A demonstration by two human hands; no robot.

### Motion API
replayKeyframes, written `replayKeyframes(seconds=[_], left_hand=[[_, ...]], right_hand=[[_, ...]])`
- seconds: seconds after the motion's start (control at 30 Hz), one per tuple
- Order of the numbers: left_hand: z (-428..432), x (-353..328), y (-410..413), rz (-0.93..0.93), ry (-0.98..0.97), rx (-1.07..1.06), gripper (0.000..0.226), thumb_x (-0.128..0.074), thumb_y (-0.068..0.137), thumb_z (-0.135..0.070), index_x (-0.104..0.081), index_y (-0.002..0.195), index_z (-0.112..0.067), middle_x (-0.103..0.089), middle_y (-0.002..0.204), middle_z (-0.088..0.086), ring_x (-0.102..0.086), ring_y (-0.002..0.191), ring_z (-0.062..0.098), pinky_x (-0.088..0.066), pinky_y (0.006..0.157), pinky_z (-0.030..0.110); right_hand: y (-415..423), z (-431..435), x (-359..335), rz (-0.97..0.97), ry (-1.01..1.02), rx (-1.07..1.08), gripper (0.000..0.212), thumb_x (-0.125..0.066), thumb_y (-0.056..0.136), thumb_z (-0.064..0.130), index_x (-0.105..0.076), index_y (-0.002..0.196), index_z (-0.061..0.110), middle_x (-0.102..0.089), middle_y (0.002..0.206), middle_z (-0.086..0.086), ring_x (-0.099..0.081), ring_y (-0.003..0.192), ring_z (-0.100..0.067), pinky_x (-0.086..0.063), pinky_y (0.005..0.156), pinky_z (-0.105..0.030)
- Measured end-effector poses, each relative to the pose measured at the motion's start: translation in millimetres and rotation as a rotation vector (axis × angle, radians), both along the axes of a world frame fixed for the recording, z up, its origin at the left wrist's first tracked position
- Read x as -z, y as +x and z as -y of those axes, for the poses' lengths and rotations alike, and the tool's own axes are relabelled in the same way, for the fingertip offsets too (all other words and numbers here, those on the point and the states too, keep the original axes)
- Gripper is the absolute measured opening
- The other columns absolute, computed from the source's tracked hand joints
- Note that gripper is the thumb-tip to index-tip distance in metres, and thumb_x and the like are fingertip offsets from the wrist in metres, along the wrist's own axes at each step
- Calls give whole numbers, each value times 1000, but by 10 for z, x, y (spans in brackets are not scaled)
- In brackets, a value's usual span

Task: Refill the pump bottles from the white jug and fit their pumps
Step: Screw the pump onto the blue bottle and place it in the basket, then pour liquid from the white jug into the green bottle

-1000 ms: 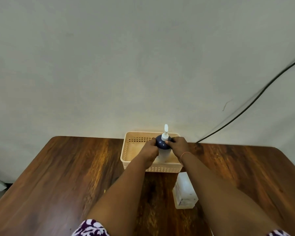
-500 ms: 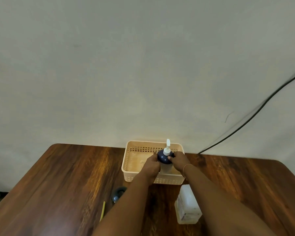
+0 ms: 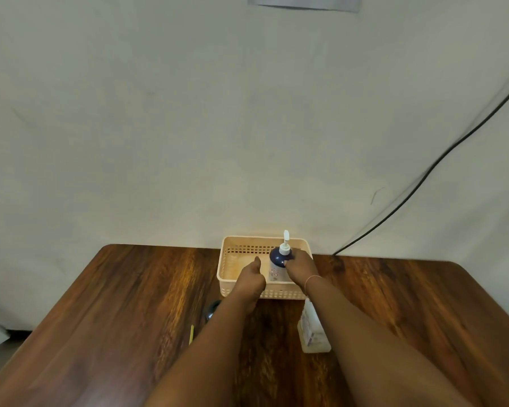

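Observation:
A pump bottle with a dark blue top and a white pump head stands upright in the right half of a beige basket at the table's far edge. My right hand grips the bottle's shoulder from the right. My left hand hovers over the basket just left of the bottle and apart from it, thumb up, holding nothing. The white jug stands on the table in front of the basket, partly hidden by my right forearm.
A dark round object lies on the wooden table left of my left forearm, with a thin yellow stick nearer to me. A black cable runs down the wall at the right.
My left hand has let go of the bottle and drawn back to the left. My right hand still holds it. The camera has tilted up, showing more wall.

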State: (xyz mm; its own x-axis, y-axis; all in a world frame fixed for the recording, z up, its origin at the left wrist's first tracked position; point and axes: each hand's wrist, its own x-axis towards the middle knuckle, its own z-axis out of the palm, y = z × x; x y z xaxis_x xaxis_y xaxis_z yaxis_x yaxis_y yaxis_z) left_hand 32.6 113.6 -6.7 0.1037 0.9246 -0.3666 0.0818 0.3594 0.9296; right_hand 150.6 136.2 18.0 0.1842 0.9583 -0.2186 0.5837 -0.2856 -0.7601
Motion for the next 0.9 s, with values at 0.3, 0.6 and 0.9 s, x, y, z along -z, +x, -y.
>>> replayKeyframes(seconds=[0.3,0.6,0.9], left_hand=[[551,-97,-355,110,43,-177,48,-39,98,0,-36,144,-13,-54,130,10,-58,114,27,-50,99,46],[913,19,-939,-26,62,-260,63,-41,90,12,-27,147,-10,-29,155,4,-28,143,23,-30,116,43],[1043,46,-933,-86,-27,-99,68,-55,88,1,-24,148,-5,-31,153,14,-32,140,30,-31,115,45]], right_hand=[[-398,718,101,-25,-80,-50,47,-37,92,3,-39,138,10,-46,141,-13,-44,126,-31,-36,107,-37],[-896,1075,212,-102,-150,-115,50,-45,89,2,-39,137,14,-47,139,-10,-44,127,-28,-37,104,-35],[-1030,1076,207,-177,-152,-49,52,-57,79,-5,-50,127,13,-55,131,-10,-46,126,-28,-37,108,-43]])
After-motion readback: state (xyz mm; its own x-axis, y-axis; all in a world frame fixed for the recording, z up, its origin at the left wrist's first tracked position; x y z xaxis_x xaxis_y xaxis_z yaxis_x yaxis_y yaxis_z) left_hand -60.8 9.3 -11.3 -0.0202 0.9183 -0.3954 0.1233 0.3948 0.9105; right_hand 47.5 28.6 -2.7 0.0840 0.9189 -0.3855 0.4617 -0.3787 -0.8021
